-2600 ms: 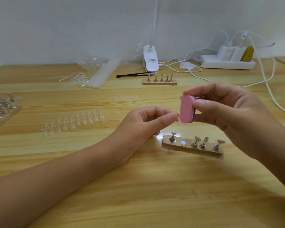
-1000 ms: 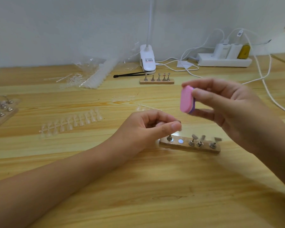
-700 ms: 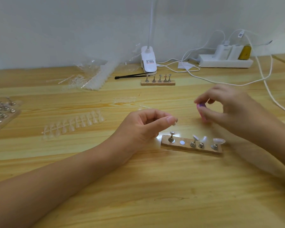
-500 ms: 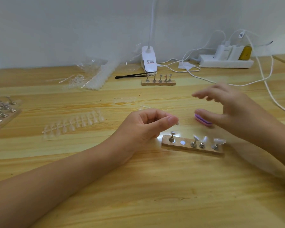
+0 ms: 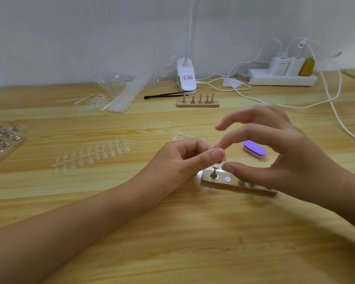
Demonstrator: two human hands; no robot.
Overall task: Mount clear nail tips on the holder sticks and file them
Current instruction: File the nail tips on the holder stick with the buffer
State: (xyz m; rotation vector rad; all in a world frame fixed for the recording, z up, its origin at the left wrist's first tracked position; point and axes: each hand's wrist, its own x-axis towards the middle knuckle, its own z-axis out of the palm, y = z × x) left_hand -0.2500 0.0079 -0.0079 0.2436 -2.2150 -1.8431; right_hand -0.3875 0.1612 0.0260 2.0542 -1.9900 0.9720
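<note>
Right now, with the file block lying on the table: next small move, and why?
Probably the right hand pinches the holder stick that the left hand grips: its open fingers flank it, and the file block lies free on the table.

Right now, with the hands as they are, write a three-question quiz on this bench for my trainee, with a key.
1. True or false: the right hand grips the purple-and-pink buffer block.
2. How many holder sticks stand on the far wooden base? A: three. B: five. C: seven.
3. Fill in: the strip of clear nail tips lies on the table to the ____ of the left hand.

Key
1. False: the block lies on the table, and the right hand is open and holds nothing.
2. B.
3. left; that hand pinches a single holder stick.
</note>
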